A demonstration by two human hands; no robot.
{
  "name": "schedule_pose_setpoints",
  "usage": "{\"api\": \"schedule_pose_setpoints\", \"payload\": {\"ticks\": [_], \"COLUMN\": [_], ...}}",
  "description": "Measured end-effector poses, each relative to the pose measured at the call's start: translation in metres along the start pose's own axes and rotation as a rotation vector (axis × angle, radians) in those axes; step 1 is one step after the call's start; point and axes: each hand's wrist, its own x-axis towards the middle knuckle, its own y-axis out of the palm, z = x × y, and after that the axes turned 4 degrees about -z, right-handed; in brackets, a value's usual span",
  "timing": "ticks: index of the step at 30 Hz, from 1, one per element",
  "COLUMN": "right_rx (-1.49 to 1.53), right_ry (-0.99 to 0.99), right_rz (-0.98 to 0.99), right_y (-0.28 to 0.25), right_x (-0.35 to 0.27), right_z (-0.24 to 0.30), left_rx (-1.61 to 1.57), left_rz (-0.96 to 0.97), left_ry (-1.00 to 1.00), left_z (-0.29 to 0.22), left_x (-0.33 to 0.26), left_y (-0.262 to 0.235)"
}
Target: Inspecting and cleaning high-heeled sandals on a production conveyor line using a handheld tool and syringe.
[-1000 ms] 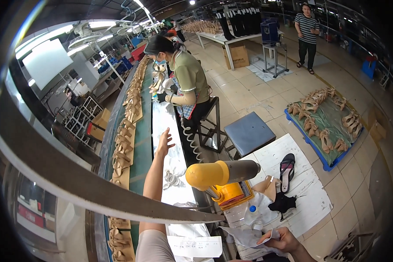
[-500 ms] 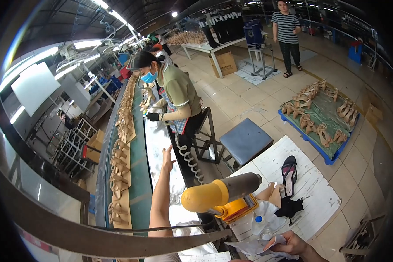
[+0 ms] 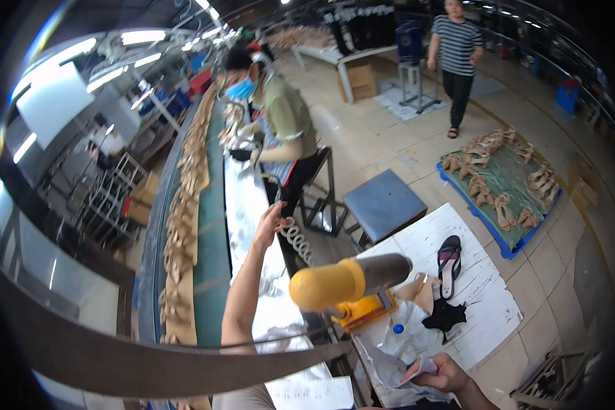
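Note:
My left hand (image 3: 271, 222) is stretched forward over the white work surface, its fingers closed around the pale coiled hose (image 3: 295, 236) near the hose's upper end. At the lower right, my right hand (image 3: 446, 376) grips a crumpled white cloth (image 3: 389, 362). Just beyond that cloth is a clear bottle with a blue cap (image 3: 398, 329). A yellow and grey machine head (image 3: 342, 280) stands between my two arms. On the white board (image 3: 485, 321) lie a black thong sandal (image 3: 449, 266), a black star-shaped piece (image 3: 445, 320) and a beige piece (image 3: 417, 290).
Beige shoes (image 3: 180, 236) line the green conveyor belt (image 3: 215, 273) at left. A masked co-worker (image 3: 287, 116) sits ahead beside it. A blue-topped stool (image 3: 385, 205) and a blue pallet of shoes (image 3: 492, 205) are right. Another person (image 3: 456, 61) stands behind. A curved bar (image 3: 184, 372) crosses the front.
My left hand has moved forward and right, closing from spread fingers onto the hose. My right hand has shifted slightly left with the cloth. The standing person has come nearer.

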Motion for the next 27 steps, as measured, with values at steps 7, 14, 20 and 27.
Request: {"api": "schedule_pose_setpoints", "payload": {"ticks": [7,14,20,27], "right_rx": [-0.229,-0.132,-0.001,-0.161], "right_ry": [-0.018,-0.446,-0.466,-0.409], "right_rz": [0.079,-0.049,-0.088,-0.049], "right_y": [0.017,0.050,0.095,0.123], "right_x": [0.010,0.012,0.047,0.094], "right_z": [0.034,0.057,0.053,0.066], "left_rx": [0.078,-0.107,-0.005,0.113], "left_rz": [0.003,0.187,0.120,0.228], "left_ry": [-0.054,0.053,0.186,0.369], "left_z": [-0.047,-0.085,-0.055,-0.124], "left_x": [-0.126,-0.237,-0.264,-0.328], "left_y": [-0.027,-0.009,-0.018,0.022]}}
